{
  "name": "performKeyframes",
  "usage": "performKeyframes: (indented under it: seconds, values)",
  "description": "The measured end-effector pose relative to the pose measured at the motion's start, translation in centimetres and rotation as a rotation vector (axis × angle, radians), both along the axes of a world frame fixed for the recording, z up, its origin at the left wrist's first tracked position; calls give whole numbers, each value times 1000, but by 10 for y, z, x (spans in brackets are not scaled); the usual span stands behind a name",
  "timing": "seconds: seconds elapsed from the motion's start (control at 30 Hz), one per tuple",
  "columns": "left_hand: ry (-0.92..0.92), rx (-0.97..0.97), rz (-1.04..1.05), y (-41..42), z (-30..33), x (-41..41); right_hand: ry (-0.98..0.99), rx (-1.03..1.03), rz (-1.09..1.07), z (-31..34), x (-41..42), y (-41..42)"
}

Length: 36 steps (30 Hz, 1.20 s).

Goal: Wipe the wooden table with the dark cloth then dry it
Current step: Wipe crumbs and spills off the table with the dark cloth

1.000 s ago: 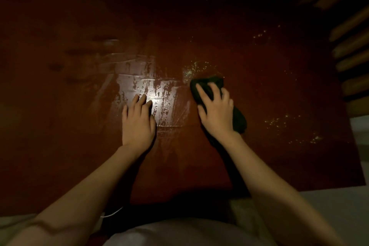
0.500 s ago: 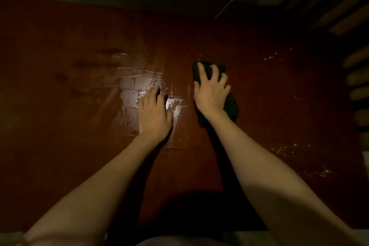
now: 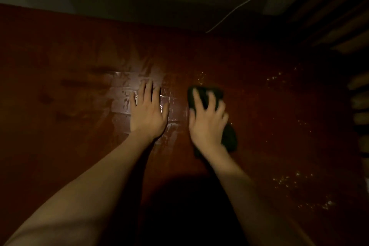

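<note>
A reddish wooden table fills the dim view. A dark cloth lies bunched on it right of centre, showing beyond my fingertips and beside my wrist. My right hand presses down on the cloth with spread fingers, blurred by motion. My left hand rests flat on the table, fingers straight and together, on a shiny wet streaked patch. Pale specks dot the wood at the right.
A thin white cable runs beyond the table's far edge. Wooden slats stand along the right side. My shadow darkens the table's near middle.
My right hand has dragged the cloth back toward me after pushing it away. The left hand stayed flat on the wet patch. The camera shifted.
</note>
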<state>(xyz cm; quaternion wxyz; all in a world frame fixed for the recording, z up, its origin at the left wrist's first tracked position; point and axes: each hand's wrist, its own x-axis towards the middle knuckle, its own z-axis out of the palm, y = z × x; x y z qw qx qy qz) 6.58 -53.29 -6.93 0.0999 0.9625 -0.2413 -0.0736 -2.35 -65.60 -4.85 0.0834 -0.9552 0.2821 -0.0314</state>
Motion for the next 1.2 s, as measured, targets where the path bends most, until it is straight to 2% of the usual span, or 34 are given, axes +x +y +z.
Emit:
performKeyframes:
  seconds: [0.1,0.17,0.37,0.47,0.57,0.73,0.8,0.93,1.03,1.2]
  values:
    - [10,7,2,0,0,1,71,-1,-10,6,79,-48]
    - [16,8,3,0,1,0,82,0,1,6,91,-58]
    - [22,31,10,-1,-1,1,33,-44,-46,-1,-6,12]
    - [20,45,6,-1,-3,1,18,-51,-41,-1,-2,19]
    - [18,37,13,-1,-5,2,9,-17,7,1,52,-15]
    - [15,13,17,-1,-5,2,85,24,-69,8,171,-88]
    - [25,5,17,-1,-5,2,82,6,-68,7,164,-86]
    - [27,11,15,-2,-5,3,33,-38,-68,1,73,-22]
    - [31,0,16,-2,-6,3,77,-23,-109,-1,36,18]
    - [19,4,19,-2,-7,2,66,1,-50,2,108,-27]
